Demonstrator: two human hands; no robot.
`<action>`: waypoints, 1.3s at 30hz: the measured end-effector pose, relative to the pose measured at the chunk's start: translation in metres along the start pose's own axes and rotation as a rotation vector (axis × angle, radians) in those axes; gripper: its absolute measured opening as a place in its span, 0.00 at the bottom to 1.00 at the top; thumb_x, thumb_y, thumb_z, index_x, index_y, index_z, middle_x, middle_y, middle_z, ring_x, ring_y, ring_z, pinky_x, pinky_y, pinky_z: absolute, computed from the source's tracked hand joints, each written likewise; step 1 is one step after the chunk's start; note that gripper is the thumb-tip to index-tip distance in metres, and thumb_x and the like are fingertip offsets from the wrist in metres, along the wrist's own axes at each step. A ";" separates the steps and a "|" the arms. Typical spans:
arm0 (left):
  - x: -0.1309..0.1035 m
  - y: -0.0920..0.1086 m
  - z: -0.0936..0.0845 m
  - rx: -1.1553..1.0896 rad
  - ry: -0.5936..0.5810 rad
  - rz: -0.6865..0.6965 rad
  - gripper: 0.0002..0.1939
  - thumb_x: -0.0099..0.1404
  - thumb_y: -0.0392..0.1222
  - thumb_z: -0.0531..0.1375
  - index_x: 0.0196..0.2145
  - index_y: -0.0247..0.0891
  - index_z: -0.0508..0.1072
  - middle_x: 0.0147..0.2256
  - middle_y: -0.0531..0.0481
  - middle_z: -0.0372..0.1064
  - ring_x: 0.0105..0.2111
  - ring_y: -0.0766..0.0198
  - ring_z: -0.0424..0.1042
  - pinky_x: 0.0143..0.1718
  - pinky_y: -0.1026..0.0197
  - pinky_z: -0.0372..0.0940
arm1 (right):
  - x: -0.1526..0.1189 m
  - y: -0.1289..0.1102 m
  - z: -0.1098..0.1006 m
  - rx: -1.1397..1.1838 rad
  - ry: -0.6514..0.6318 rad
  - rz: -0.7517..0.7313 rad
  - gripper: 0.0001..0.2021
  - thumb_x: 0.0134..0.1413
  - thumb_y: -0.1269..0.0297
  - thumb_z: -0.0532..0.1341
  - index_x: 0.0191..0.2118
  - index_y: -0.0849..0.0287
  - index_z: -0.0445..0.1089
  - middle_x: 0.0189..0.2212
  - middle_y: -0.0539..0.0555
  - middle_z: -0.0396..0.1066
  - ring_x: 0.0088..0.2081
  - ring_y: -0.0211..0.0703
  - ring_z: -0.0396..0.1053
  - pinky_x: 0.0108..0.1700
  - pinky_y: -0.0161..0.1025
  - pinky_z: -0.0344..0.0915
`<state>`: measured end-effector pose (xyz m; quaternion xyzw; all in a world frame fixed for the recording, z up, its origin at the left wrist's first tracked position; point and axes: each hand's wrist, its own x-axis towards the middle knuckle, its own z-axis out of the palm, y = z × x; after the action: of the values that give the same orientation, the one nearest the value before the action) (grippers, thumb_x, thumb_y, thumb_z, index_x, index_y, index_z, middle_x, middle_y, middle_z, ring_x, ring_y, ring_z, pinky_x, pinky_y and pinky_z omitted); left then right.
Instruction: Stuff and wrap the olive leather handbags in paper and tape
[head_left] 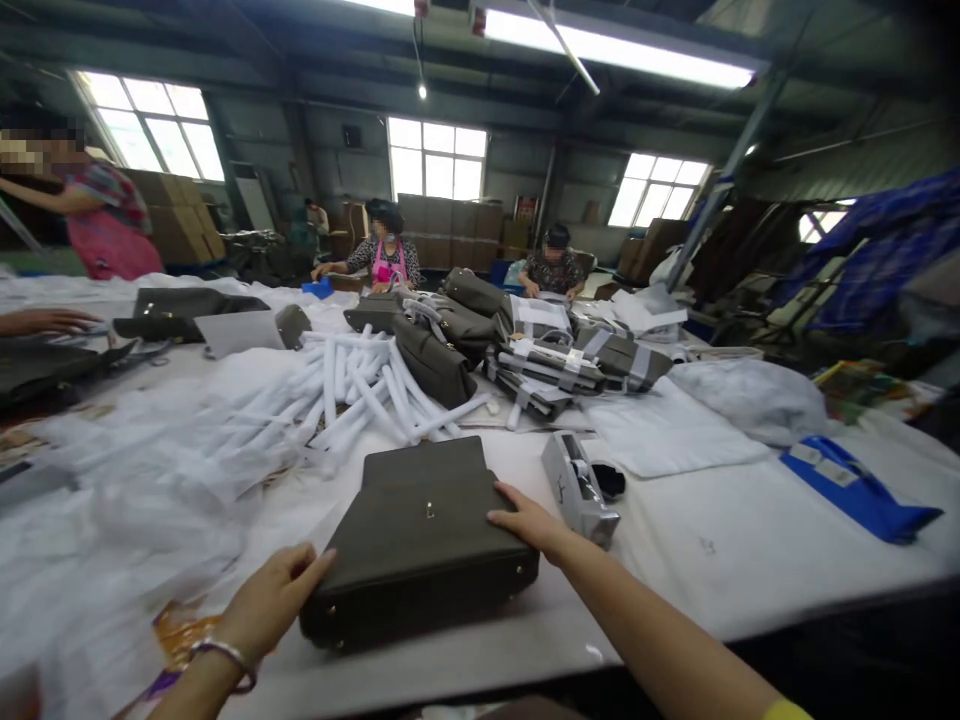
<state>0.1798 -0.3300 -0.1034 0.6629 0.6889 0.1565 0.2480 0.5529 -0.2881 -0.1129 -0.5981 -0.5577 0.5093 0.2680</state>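
A dark olive handbag (420,530) lies on its back on the white table, with its base and metal studs towards me and a small gold clasp on its upper face. My left hand (274,592) holds its left side, thumb along the edge and the other fingers partly hidden. On the opposite side, my right hand (531,522) grips the bag's edge, with the thumb and a finger showing on top. Just right of that hand stands a grey tape dispenser (581,490).
White paper rolls (360,390) are heaped beyond the bag, before a pile of similar bags (450,330). Thin white wrapping (135,520) covers the left side. A blue packet (855,485) lies at right. Co-workers sit or stand around the table; a co-worker's hand (49,320) reaches in from the left.
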 end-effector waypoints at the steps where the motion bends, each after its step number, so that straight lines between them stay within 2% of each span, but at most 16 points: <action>1: 0.008 0.007 -0.008 0.088 -0.086 0.027 0.25 0.60 0.62 0.47 0.21 0.39 0.66 0.24 0.52 0.67 0.28 0.61 0.68 0.30 0.60 0.59 | 0.000 0.000 -0.001 -0.042 -0.018 0.001 0.39 0.43 0.56 0.65 0.62 0.59 0.53 0.61 0.58 0.54 0.60 0.50 0.54 0.62 0.45 0.47; 3: 0.028 0.019 -0.023 0.239 -0.270 0.063 0.22 0.58 0.61 0.51 0.24 0.40 0.69 0.26 0.51 0.70 0.29 0.59 0.69 0.30 0.60 0.58 | 0.001 0.005 -0.004 -0.113 -0.041 -0.029 0.40 0.41 0.59 0.66 0.62 0.59 0.54 0.61 0.58 0.53 0.60 0.49 0.52 0.63 0.44 0.45; 5: 0.056 0.032 -0.032 0.346 -0.379 0.072 0.19 0.56 0.59 0.53 0.30 0.42 0.73 0.29 0.50 0.72 0.31 0.56 0.70 0.31 0.59 0.58 | 0.003 0.012 -0.008 -0.145 -0.056 -0.061 0.39 0.40 0.61 0.66 0.61 0.58 0.55 0.61 0.57 0.53 0.61 0.48 0.52 0.63 0.43 0.44; 8: 0.115 0.055 -0.028 0.376 -0.331 0.208 0.20 0.57 0.56 0.53 0.42 0.44 0.73 0.39 0.48 0.74 0.38 0.54 0.71 0.38 0.56 0.61 | 0.009 0.019 -0.011 -0.111 -0.086 -0.063 0.38 0.41 0.61 0.66 0.61 0.56 0.56 0.60 0.56 0.54 0.60 0.48 0.53 0.63 0.43 0.46; 10: 0.160 0.074 -0.011 0.332 -0.219 0.362 0.24 0.59 0.55 0.52 0.50 0.41 0.69 0.48 0.45 0.69 0.47 0.55 0.68 0.47 0.57 0.60 | 0.014 0.020 -0.010 -0.075 -0.111 -0.037 0.38 0.41 0.60 0.66 0.61 0.55 0.56 0.60 0.56 0.55 0.59 0.48 0.55 0.62 0.43 0.48; 12: 0.204 0.093 0.014 0.345 -0.130 0.443 0.26 0.61 0.52 0.52 0.54 0.39 0.64 0.53 0.44 0.65 0.51 0.56 0.65 0.52 0.58 0.57 | 0.018 0.018 -0.009 -0.071 -0.130 -0.018 0.39 0.41 0.59 0.66 0.61 0.54 0.55 0.59 0.56 0.56 0.59 0.48 0.55 0.61 0.43 0.49; 15: 0.257 0.115 0.052 0.387 -0.105 0.413 0.28 0.60 0.47 0.54 0.56 0.34 0.61 0.54 0.39 0.64 0.52 0.53 0.65 0.52 0.56 0.58 | 0.019 0.014 -0.010 -0.146 -0.111 -0.038 0.40 0.39 0.57 0.67 0.61 0.55 0.56 0.62 0.57 0.50 0.61 0.49 0.51 0.62 0.43 0.47; 18: 0.282 0.119 0.072 0.379 -0.140 0.370 0.26 0.58 0.42 0.54 0.54 0.31 0.64 0.50 0.35 0.67 0.48 0.50 0.69 0.49 0.52 0.61 | 0.016 0.012 -0.013 -0.243 -0.070 -0.052 0.42 0.37 0.55 0.68 0.61 0.54 0.55 0.65 0.57 0.41 0.63 0.50 0.46 0.63 0.43 0.45; 20: 0.284 0.110 0.071 0.358 -0.150 0.366 0.24 0.59 0.41 0.52 0.53 0.34 0.65 0.50 0.39 0.68 0.48 0.53 0.69 0.50 0.54 0.60 | 0.014 0.012 -0.015 -0.294 -0.040 -0.060 0.42 0.38 0.54 0.68 0.61 0.53 0.54 0.65 0.57 0.40 0.63 0.50 0.46 0.63 0.44 0.46; 22: 0.274 0.092 0.061 0.306 -0.137 0.400 0.24 0.61 0.43 0.49 0.54 0.37 0.64 0.53 0.44 0.66 0.51 0.57 0.66 0.53 0.59 0.58 | 0.011 0.013 -0.017 -0.327 -0.003 -0.082 0.40 0.40 0.54 0.67 0.61 0.53 0.54 0.65 0.57 0.42 0.62 0.50 0.48 0.62 0.44 0.48; 24: 0.256 0.068 0.049 0.232 -0.141 0.440 0.24 0.61 0.46 0.49 0.54 0.40 0.65 0.53 0.48 0.66 0.52 0.58 0.65 0.55 0.61 0.56 | 0.011 0.010 -0.017 -0.362 0.041 -0.125 0.37 0.43 0.54 0.66 0.60 0.53 0.55 0.64 0.57 0.43 0.62 0.50 0.49 0.62 0.45 0.49; 26: 0.232 0.046 0.040 0.180 -0.216 0.439 0.24 0.59 0.46 0.51 0.52 0.43 0.68 0.51 0.50 0.68 0.50 0.57 0.66 0.54 0.59 0.57 | 0.015 0.003 -0.016 -0.423 0.088 -0.194 0.35 0.45 0.54 0.64 0.60 0.53 0.56 0.64 0.57 0.44 0.62 0.51 0.48 0.62 0.46 0.48; 29: 0.199 0.023 0.038 0.110 -0.323 0.420 0.22 0.59 0.47 0.51 0.51 0.45 0.70 0.49 0.50 0.70 0.48 0.56 0.68 0.52 0.57 0.59 | 0.032 -0.017 -0.010 -0.558 0.102 -0.345 0.33 0.48 0.54 0.63 0.60 0.53 0.56 0.64 0.57 0.45 0.63 0.52 0.46 0.62 0.49 0.46; 33: 0.179 0.021 0.047 -0.021 -0.322 0.467 0.20 0.62 0.48 0.49 0.46 0.43 0.73 0.45 0.49 0.71 0.46 0.59 0.68 0.52 0.59 0.59 | 0.072 -0.039 0.006 -0.753 -0.038 -0.524 0.30 0.50 0.53 0.61 0.59 0.54 0.58 0.63 0.57 0.49 0.63 0.54 0.45 0.62 0.52 0.44; 36: 0.178 0.023 0.049 -0.050 -0.325 0.486 0.18 0.60 0.45 0.51 0.45 0.40 0.72 0.45 0.47 0.69 0.47 0.58 0.67 0.53 0.58 0.58 | 0.099 -0.040 0.017 -0.874 -0.104 -0.478 0.33 0.49 0.47 0.60 0.59 0.57 0.58 0.60 0.62 0.53 0.61 0.58 0.48 0.60 0.56 0.44; 39: 0.177 0.017 0.044 -0.038 -0.338 0.490 0.21 0.58 0.41 0.52 0.50 0.41 0.70 0.46 0.47 0.68 0.47 0.58 0.66 0.54 0.56 0.57 | 0.107 -0.032 0.026 -0.912 -0.142 -0.420 0.34 0.50 0.43 0.57 0.59 0.58 0.59 0.56 0.63 0.60 0.57 0.58 0.56 0.57 0.55 0.49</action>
<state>0.2185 -0.1582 -0.1549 0.8214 0.4541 0.1121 0.3264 0.5019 -0.1868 -0.1263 -0.4932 -0.8485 0.1883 0.0378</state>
